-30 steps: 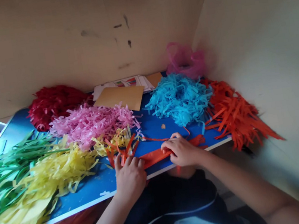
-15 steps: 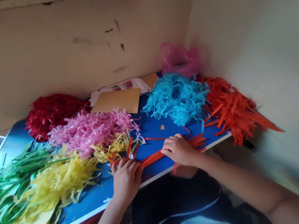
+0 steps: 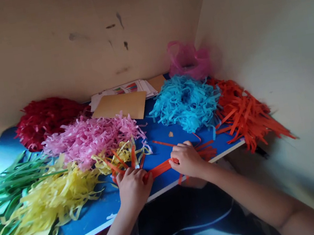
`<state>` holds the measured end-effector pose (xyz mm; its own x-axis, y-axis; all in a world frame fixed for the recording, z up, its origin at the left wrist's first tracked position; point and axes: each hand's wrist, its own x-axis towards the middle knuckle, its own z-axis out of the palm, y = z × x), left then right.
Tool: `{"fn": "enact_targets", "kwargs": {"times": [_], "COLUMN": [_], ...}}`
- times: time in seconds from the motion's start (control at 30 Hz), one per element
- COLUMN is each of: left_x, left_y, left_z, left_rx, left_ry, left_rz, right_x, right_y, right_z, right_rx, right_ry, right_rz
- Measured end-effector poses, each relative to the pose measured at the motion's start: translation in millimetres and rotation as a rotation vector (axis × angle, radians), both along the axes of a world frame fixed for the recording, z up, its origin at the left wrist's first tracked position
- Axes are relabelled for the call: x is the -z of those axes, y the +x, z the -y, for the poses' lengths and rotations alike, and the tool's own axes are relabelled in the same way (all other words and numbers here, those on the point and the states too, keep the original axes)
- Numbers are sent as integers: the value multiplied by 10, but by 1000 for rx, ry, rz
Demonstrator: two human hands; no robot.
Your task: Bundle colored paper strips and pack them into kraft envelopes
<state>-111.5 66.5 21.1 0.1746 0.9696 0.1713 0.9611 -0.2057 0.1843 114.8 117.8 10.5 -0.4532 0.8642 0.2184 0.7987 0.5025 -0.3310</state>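
A band of orange paper (image 3: pixel 161 168) with fringed ends stretches between my hands at the front edge of the blue table. My left hand (image 3: pixel 134 185) grips its left end, fingers curled over it, and loose orange strips fan out beyond the knuckles. Closed round the other end is my right hand (image 3: pixel 187 160), with more cut strips (image 3: pixel 206 150) sticking out past it to the right. A thin orange strip (image 3: pixel 163 143) lies just behind the right hand. The undersides of both hands are hidden.
Across the blue table (image 3: pixel 85 212) lie shredded paper heaps: dark red (image 3: pixel 50 120), pink (image 3: pixel 94 137), yellow (image 3: pixel 61 190), green (image 3: pixel 11 196), blue (image 3: pixel 186 103) and orange (image 3: pixel 246 115). A brown sheet (image 3: pixel 119 105) tops papers at the back, near a pink plastic bag (image 3: pixel 189 60). Walls stand behind and right.
The orange band looked wide and flat at first, then narrower and bunched, and now slightly wider again between my hands. Both hands keep hold of it, and the view has shifted a little.
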Motion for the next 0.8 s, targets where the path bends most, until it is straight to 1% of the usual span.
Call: {"fn": "enact_targets", "kwargs": {"times": [0.07, 0.1, 0.17, 0.2, 0.27, 0.33, 0.37, 0.4, 0.5, 0.6, 0.67, 0.73, 0.8], "left_x": [-10, -22, -61, -86, -141, -189, -206, -216, -200, -152, -129, -117, -102], "left_y": [-2, -1, 8, 18, 51, 100, 129, 160, 239, 281, 283, 255, 187], "left_z": [6, 11, 26, 35, 54, 71, 77, 79, 67, 41, 46, 81, 134], "left_rx": [-16, -4, 62, 109, 197, 258, 273, 275, 241, 201, 181, 183, 217], "left_ry": [43, 81, 174, 214, 265, 277, 273, 267, 267, 309, 334, 330, 278], "left_rz": [-17, -29, -52, -64, -82, -94, -99, -104, -129, -145, -143, -134, -114], "right_x": [-64, -111, -212, -252, -283, -239, -201, -162, -122, -208, -254, -235, -158], "right_y": [21, 38, 75, 93, 119, 136, 144, 152, 163, 103, 27, -25, -1], "right_z": [5, 15, 51, 72, 98, 78, 49, 12, -94, -80, -9, 52, 63], "right_rx": [15, 38, 68, 30, -143, -334, -392, -419, -422, -361, -365, -394, -418], "right_ry": [2, 22, 103, 146, 206, 227, 242, 259, 257, 229, 252, 283, 283], "right_rz": [9, 17, 36, 51, 101, 155, 179, 191, 169, 149, 164, 187, 175]}}
